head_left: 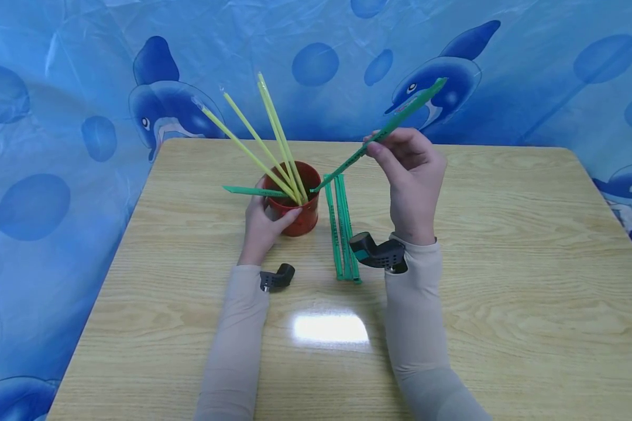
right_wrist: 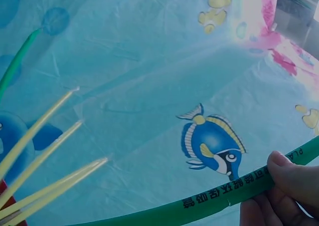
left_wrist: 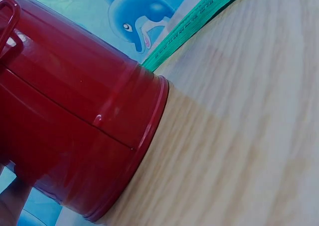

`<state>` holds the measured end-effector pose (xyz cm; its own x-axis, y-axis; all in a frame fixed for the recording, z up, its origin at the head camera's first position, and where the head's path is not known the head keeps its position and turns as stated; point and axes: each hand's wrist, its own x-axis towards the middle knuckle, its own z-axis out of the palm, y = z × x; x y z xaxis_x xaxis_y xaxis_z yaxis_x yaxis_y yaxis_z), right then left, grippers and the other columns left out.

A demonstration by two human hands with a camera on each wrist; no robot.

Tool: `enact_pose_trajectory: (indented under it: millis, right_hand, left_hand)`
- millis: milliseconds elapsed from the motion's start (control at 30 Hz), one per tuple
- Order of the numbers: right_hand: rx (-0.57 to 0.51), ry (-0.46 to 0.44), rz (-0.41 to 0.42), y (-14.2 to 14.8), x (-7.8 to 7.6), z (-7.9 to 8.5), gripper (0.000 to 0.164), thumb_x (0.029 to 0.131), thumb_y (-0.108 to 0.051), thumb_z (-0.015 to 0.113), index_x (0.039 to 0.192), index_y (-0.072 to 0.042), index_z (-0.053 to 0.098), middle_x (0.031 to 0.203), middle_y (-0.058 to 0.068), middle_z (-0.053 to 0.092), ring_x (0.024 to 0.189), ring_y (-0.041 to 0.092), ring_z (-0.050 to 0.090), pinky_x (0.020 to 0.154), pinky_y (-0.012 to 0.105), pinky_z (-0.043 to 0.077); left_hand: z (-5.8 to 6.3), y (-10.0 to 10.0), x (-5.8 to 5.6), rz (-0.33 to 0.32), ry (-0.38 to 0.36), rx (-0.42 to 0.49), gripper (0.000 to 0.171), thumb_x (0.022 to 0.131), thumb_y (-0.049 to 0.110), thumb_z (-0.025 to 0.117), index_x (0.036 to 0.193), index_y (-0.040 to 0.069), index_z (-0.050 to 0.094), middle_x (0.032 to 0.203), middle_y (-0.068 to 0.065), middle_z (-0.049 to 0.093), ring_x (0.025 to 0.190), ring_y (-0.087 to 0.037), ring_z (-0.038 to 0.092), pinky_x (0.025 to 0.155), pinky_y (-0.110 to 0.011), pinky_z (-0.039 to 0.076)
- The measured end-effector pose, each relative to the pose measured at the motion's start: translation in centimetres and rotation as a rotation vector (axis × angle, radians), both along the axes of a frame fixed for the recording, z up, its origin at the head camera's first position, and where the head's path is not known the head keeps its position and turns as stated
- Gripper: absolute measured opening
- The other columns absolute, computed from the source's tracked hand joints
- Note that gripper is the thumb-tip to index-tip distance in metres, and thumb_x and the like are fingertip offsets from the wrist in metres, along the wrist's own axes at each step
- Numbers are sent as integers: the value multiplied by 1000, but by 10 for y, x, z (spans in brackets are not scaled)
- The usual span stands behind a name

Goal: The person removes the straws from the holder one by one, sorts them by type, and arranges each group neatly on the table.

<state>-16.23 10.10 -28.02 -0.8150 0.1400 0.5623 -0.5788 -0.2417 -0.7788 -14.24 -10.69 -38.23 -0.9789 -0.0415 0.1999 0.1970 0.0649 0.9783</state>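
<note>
Grips a red cup (head_left: 306, 223) on the worktop (head_left: 505, 263) with the left hand (head_left: 260, 227). Pinches a green straw (head_left: 408, 111) in the fingers (head_left: 384, 158) of the right hand (head_left: 417, 184), slanting it down to the cup's mouth. In the cup, leaning left: several yellow straws (head_left: 242, 145) and another green straw (head_left: 248, 190). Just right of the cup, flat: more green straws (head_left: 344, 228), side by side. Behind: blue backdrop (head_left: 232, 47) with printed dolphins (head_left: 455, 69).

The bucket (head_left: 302, 223) at left looks like glossy metal; the table (head_left: 505, 263), smooth wood grain. My sleeves (head_left: 418, 316) are matt cloth, my held straw (head_left: 405, 114) smooth-wrapped, the far curtain (head_left: 274, 35) shiny, creased plastic.
</note>
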Motion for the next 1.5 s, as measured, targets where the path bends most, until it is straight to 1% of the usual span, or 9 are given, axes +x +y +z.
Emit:
enact_pose_trajectory:
  millis: [167,300,367,533,767,900,1100,1267,1500]
  right_hand:
    - [-118,-40,-3,9,0,4,7,81,10,65,85,4,67,85,14,68,80,25,65,80,35,53]
    - [-136,-75,-10,20,-4,1,8,82,11,64,84,4,68,86,14,68,80,25,65,79,34,54]
    - [-108,-85,-19,25,-6,-2,8,83,10,64,84,3,68,85,13,68,79,23,66,77,33,54]
    - [44,-146,-28,36,-9,-10,4,81,3,69,85,2,71,82,10,70,72,19,65,72,31,55]
    - [174,-279,38,49,-11,-22,10,80,1,71,89,5,72,79,7,70,68,17,64,72,29,54]
    - [282,-362,69,53,-15,-39,10,82,0,70,90,3,73,81,4,70,70,16,65,70,27,54]
    - [425,-523,134,56,-28,-75,11,84,-8,71,91,0,73,84,2,69,70,17,64,69,28,55]
    - [472,-613,188,56,-39,-97,20,85,-10,70,97,6,70,84,2,69,68,17,63,68,30,56]
    - [465,-705,182,54,-48,-120,19,85,-6,69,97,10,68,78,3,69,63,13,63,62,28,56]
  left_hand:
    - [1,0,0,13,5,-30,76,78,5,71,143,-1,31,140,-19,41,130,-28,39,105,-45,36]
    - [-1,-1,-1,15,0,-22,76,78,5,71,143,0,31,140,-18,41,130,-27,39,106,-44,36]
    - [-2,-1,-1,14,-1,-18,76,78,5,71,143,0,31,141,-18,41,130,-26,39,106,-44,35]
    - [-1,-1,0,11,-7,-32,76,79,5,71,143,-1,30,140,-19,41,129,-27,40,105,-44,37]
    - [0,-1,1,1,-11,-15,76,80,3,71,143,-1,29,141,-20,40,129,-28,39,104,-45,37]
    - [0,-1,0,-6,-2,-13,77,80,3,71,144,-1,29,141,-20,39,130,-28,39,104,-46,36]
    - [1,0,1,-2,-4,-25,76,80,4,71,143,-1,29,141,-19,40,130,-28,38,104,-46,37]
    - [0,-1,0,6,-9,-36,76,80,4,71,143,1,30,141,-17,40,130,-27,39,105,-45,37]
    - [0,-1,-1,2,-13,-24,76,79,4,71,143,1,30,141,-17,40,129,-27,39,103,-46,38]
